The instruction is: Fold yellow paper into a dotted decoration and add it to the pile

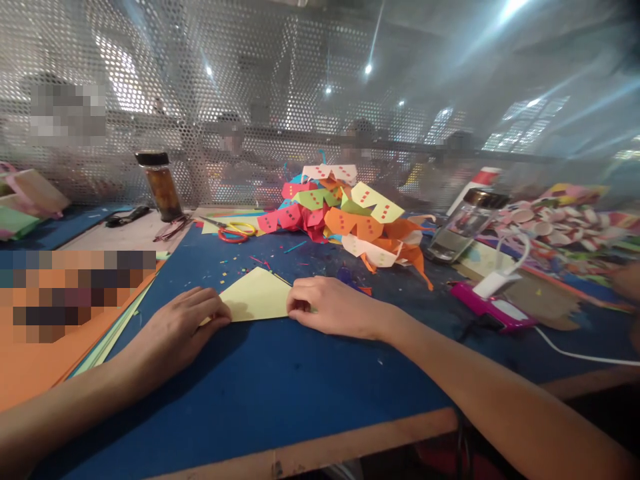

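Note:
A pale yellow sheet of paper [257, 298], folded into a triangle, lies on the blue tabletop [280, 387] with its peak pointing away from me. My left hand [193, 320] pinches its left corner between thumb and fingers. At the opposite corner, my right hand [333, 305] has its fingers curled round the paper's edge. Beyond the sheet is a pile of folded paper butterflies [350, 217] in orange, red, green and cream with small red marks. Scissors [234, 231] with red and yellow handles rest behind my left hand.
Orange paper sheets [30, 373] are stacked at the left. A dark-lidded bottle [163, 187] stands at the back left, a clear jar [463, 227] at the right. A magenta power strip [493, 308] with a white charger and cable lies near my right forearm. A perforated metal screen [250, 100] rises behind.

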The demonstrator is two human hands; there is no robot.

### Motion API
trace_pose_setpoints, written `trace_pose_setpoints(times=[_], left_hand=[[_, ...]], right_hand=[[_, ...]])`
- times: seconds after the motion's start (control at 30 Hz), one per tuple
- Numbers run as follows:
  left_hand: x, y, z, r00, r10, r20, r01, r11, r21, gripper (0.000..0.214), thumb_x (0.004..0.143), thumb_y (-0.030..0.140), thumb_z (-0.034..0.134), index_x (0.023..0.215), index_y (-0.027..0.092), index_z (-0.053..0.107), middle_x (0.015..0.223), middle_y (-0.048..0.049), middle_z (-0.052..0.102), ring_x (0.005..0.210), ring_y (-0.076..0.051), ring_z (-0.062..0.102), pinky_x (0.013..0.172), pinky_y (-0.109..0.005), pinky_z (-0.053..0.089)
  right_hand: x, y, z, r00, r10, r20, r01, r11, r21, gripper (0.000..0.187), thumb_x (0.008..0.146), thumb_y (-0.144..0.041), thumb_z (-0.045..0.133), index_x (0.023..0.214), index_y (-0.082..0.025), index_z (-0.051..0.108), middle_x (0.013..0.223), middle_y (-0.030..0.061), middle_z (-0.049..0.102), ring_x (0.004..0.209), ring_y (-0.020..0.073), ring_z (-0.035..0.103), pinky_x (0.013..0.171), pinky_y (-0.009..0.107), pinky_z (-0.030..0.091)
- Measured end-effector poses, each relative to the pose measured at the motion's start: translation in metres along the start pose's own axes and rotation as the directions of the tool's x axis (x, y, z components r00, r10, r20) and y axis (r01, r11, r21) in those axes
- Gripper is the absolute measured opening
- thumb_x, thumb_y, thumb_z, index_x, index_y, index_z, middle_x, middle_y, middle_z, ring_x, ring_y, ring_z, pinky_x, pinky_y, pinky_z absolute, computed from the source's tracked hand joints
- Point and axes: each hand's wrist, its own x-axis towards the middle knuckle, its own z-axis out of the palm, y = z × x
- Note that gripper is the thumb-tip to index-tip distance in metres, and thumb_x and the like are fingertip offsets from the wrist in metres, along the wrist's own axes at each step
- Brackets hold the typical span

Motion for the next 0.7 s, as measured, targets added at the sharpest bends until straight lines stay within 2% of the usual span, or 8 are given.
trace_pose_setpoints(times=[0.13, 0.33, 0.5, 0.7], left_hand=[[0.0023, 0.0008, -0.0007, 0.998, -0.067, 0.001, 0.067, 0.997, -0.027, 0.025, 0.098, 0.033, 0.047, 0.085, 0.022, 0.065, 0.082, -0.0012, 0.064, 0.079, -0.018, 0.06, 0.071, -0.029, 0.046], [0.0031, 0.0007, -0.0015, 0.995, -0.104, 0.006, 0.104, 0.994, -0.035, 0.019, 0.096, 0.032, 0.049, 0.091, 0.023, 0.065, 0.083, -0.0009, 0.065, 0.079, -0.018, 0.061, 0.072, -0.029, 0.047], [0.0036, -0.0025, -0.0011, 0.981, -0.192, -0.001, 0.192, 0.981, -0.005, 0.018, 0.092, 0.033, 0.052, 0.09, 0.022, 0.067, 0.077, 0.0002, 0.065, 0.068, -0.016, 0.059, 0.064, -0.026, 0.046], [0.0053, -0.0051, -0.0027, 0.965, -0.262, 0.028, 0.262, 0.965, -0.01, 0.017, 0.089, 0.035, 0.054, 0.087, 0.023, 0.067, 0.076, 0.0006, 0.066, 0.067, -0.016, 0.06, 0.063, -0.026, 0.044]], right_hand=[[0.0003, 0.0006, 0.0013, 1.0, 0.01, -0.008, -0.01, 1.0, -0.003, 0.013, 0.089, -0.016, 0.053, 0.086, -0.019, 0.065, 0.09, 0.0049, 0.066, 0.081, 0.0158, 0.059, 0.073, 0.029, 0.042], [0.0037, -0.0022, 0.0025, 0.999, 0.035, -0.018, -0.035, 0.999, 0.003, 0.013, 0.093, -0.024, 0.055, 0.088, -0.018, 0.065, 0.094, 0.0055, 0.067, 0.086, 0.0167, 0.061, 0.076, 0.029, 0.042], [0.006, -0.0018, 0.0042, 0.996, 0.084, -0.015, -0.084, 0.996, 0.007, 0.013, 0.093, -0.025, 0.055, 0.087, -0.018, 0.065, 0.094, 0.0059, 0.069, 0.087, 0.0178, 0.062, 0.076, 0.03, 0.041], [0.0064, -0.0008, 0.0068, 0.987, 0.156, -0.028, -0.155, 0.988, 0.018, 0.01, 0.09, -0.028, 0.06, 0.085, -0.019, 0.062, 0.093, 0.0056, 0.07, 0.081, 0.0181, 0.062, 0.069, 0.031, 0.04]])
